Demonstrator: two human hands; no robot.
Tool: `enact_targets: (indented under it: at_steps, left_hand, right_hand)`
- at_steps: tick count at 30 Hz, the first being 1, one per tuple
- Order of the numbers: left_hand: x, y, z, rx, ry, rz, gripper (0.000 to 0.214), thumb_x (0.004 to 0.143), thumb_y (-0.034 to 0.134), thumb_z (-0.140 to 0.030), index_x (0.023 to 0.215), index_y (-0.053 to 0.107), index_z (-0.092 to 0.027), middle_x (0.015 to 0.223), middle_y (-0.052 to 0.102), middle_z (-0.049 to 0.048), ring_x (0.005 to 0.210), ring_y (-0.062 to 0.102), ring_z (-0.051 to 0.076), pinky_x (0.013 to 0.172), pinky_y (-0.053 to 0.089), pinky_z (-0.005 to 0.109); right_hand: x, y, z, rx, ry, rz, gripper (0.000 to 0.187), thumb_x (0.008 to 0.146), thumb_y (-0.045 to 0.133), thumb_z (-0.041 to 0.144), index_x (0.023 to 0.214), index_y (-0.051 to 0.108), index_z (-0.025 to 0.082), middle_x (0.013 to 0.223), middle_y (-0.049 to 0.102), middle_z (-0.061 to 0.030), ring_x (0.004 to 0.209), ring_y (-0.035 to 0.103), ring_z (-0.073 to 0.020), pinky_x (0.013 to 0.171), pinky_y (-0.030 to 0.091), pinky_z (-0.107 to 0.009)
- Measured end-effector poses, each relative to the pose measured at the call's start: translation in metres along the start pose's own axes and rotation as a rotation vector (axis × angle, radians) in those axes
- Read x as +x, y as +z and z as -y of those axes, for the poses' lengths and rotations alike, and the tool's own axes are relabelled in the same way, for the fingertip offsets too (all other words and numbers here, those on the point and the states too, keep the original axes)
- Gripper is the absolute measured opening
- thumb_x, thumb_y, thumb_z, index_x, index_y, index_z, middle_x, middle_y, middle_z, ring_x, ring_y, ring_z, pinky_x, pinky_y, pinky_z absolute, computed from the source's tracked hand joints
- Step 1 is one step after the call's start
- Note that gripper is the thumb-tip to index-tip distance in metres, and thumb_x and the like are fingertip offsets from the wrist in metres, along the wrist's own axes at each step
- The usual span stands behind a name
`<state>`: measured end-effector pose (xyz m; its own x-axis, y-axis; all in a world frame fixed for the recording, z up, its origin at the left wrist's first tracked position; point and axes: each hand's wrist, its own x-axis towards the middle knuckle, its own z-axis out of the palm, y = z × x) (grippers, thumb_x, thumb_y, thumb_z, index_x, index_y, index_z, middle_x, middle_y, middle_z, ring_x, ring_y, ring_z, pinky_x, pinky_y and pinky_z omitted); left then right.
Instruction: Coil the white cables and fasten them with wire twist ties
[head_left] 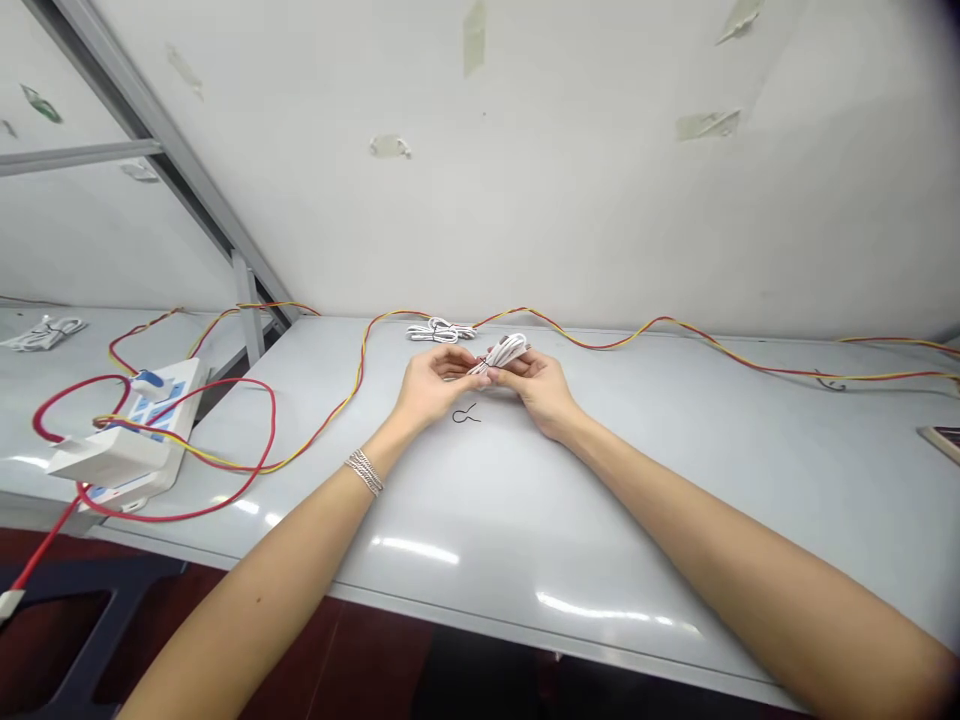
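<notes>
Both of my hands meet over the grey table (525, 500) around a coiled white cable (504, 352). My right hand (541, 390) grips the coil from the right, thumb in front. From the other side my left hand (439, 383) pinches at the cable's middle, where a thin dark twist tie seems to cross it. A loose black twist tie (466, 414), bent into a loop, lies on the table just below the hands. Behind them rests a second coiled white cable (441, 331), bound at its middle.
Red and yellow wires (570, 343) wind along the table's back edge by the white wall (525, 200). On the left sits a white and blue power strip (150, 440) with plugs and a looped red cord (271, 410). Another white cable bundle (46, 333) lies far left.
</notes>
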<state>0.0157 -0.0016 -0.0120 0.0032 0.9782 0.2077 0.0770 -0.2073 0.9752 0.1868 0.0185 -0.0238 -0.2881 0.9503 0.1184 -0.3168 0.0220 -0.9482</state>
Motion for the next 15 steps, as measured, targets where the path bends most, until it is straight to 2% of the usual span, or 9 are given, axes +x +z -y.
enact_targets:
  at_steps: [5,8,12,15]
  left_hand:
    - [-0.0026,0.0028,-0.0047,-0.060,-0.040,0.045,0.039,0.059,0.088,-0.025,0.088,0.063,-0.015,0.091,0.074,0.0069,0.083,0.072,0.018,0.079,0.058,0.033]
    - [-0.0032,0.0022,-0.0065,-0.039,-0.036,0.069,0.039,0.061,0.087,-0.026,0.091,0.065,-0.015,0.092,0.075,0.0083,0.081,0.072,0.018,0.078,0.059,0.033]
    - [-0.0045,0.0010,-0.0080,0.018,0.008,0.051,0.032,0.064,0.085,-0.031,0.086,0.070,-0.013,0.092,0.076,0.0100,0.083,0.073,0.021,0.080,0.060,0.035]
    - [-0.0057,0.0012,-0.0082,0.071,0.047,0.049,0.026,0.065,0.083,-0.030,0.082,0.072,-0.012,0.093,0.077,0.0105,0.085,0.073,0.022,0.079,0.059,0.033]
  right_hand:
    - [0.0009,-0.0034,0.0031,0.025,0.062,0.023,0.032,0.059,0.089,0.029,0.087,0.074,0.021,0.097,0.078,-0.0031,0.090,0.072,-0.0197,0.093,0.057,-0.039]
    - [0.0015,-0.0050,0.0019,0.042,0.068,0.014,0.036,0.057,0.090,0.026,0.088,0.074,0.021,0.092,0.078,-0.0021,0.084,0.072,-0.0186,0.089,0.058,-0.038]
    - [0.0024,-0.0055,0.0006,0.045,0.078,0.004,0.046,0.054,0.091,0.025,0.096,0.072,0.022,0.089,0.077,-0.0014,0.081,0.072,-0.0189,0.088,0.058,-0.040]
    - [0.0028,-0.0048,0.0020,0.027,0.082,-0.013,0.046,0.051,0.093,0.024,0.092,0.072,0.020,0.092,0.077,-0.0028,0.086,0.072,-0.0193,0.092,0.056,-0.040]
